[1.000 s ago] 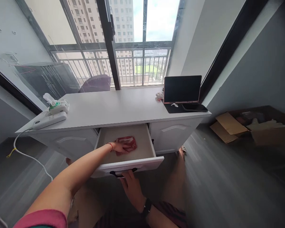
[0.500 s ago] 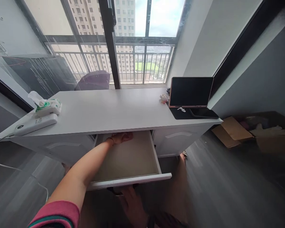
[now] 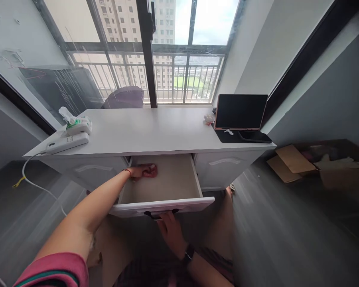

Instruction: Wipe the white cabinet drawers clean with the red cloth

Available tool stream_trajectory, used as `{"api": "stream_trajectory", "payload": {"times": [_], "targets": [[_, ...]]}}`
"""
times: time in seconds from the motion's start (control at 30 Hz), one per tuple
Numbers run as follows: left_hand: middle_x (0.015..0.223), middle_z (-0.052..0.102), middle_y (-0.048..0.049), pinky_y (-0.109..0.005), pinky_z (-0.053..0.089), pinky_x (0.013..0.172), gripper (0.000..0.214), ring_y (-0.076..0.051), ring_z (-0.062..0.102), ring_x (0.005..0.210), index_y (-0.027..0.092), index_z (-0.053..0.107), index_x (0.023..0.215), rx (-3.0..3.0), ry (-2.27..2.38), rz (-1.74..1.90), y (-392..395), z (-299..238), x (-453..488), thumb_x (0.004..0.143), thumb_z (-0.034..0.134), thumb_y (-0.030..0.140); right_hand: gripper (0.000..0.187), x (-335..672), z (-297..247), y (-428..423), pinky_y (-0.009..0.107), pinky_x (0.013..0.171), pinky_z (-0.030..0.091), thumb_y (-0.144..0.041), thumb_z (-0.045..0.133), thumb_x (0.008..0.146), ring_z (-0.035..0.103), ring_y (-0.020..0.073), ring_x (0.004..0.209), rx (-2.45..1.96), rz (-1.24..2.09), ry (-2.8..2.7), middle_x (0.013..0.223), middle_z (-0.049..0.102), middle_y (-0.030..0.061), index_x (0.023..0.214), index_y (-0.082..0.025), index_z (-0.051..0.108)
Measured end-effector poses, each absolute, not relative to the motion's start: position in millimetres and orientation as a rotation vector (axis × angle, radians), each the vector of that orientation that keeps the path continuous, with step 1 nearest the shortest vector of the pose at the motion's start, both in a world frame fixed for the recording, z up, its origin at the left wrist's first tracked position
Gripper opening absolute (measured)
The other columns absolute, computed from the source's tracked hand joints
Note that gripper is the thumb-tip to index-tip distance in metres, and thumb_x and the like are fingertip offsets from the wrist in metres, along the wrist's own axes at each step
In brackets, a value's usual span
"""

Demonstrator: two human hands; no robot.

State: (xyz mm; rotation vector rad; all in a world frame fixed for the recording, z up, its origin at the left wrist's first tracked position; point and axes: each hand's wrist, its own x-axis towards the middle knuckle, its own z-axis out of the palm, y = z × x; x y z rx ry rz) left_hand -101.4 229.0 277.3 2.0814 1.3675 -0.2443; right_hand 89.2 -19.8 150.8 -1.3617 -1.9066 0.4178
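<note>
An open white drawer (image 3: 173, 187) juts out from under the white desk (image 3: 149, 131). Inside it, near the left wall, my left hand (image 3: 137, 172) presses a reddish cloth (image 3: 150, 170) against the drawer floor; fingers and cloth partly cover each other. In front of the drawer, my right hand (image 3: 171, 231) has its fingers curled at the black handle (image 3: 155, 216) on the drawer front. A dark watch (image 3: 189, 253) is on my right wrist.
On the desk's left are a tissue pack (image 3: 79, 125) and a white power strip (image 3: 67, 143) with its cord hanging down. A screen (image 3: 241, 112) stands at the right on a black mat. An open cardboard box (image 3: 299, 159) lies on the floor at right.
My left hand has moved with the cloth from the back of the drawer toward its left side. The view has shifted, and the black handle and my right hand show more clearly.
</note>
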Motion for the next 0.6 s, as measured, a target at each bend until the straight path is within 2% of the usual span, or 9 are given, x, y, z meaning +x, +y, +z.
{"api": "stream_trajectory", "payload": {"times": [0.23,0.47,0.6], "targets": [[0.072,0.062,-0.0002,-0.027,0.041,0.052,0.053,-0.017,0.054,0.056,0.023,0.068,0.103,1.767,1.305,-0.594,189.0,285.7,-103.2,0.051,0.059,0.014,0.032,91.4,157.9,-18.8,0.028,0.063,0.052,-0.038,0.038,0.101,0.066,0.0198,0.084,-1.360,0.430,-1.900,0.102,0.066,0.0080,0.111,-0.023,0.064],[0.077,0.071,-0.0018,-0.027,0.047,0.053,0.048,-0.018,0.059,0.060,0.022,0.072,0.097,1.578,1.193,-0.643,146.3,292.9,-91.6,0.050,0.065,0.015,0.028,91.4,170.3,-20.5,0.035,0.077,0.055,-0.033,0.043,0.099,0.064,0.0235,0.097,-1.334,0.559,-1.818,0.109,0.064,0.0101,0.113,-0.020,0.064],[0.082,0.074,-0.0029,-0.028,0.051,0.060,0.049,-0.021,0.064,0.071,0.021,0.074,0.097,1.649,1.189,-0.519,134.7,307.6,-90.8,0.048,0.066,0.013,0.027,102.9,189.9,-26.7,0.034,0.080,0.054,-0.030,0.045,0.097,0.065,0.0209,0.096,-1.232,0.679,-1.809,0.115,0.064,0.0073,0.118,-0.024,0.062]]}}
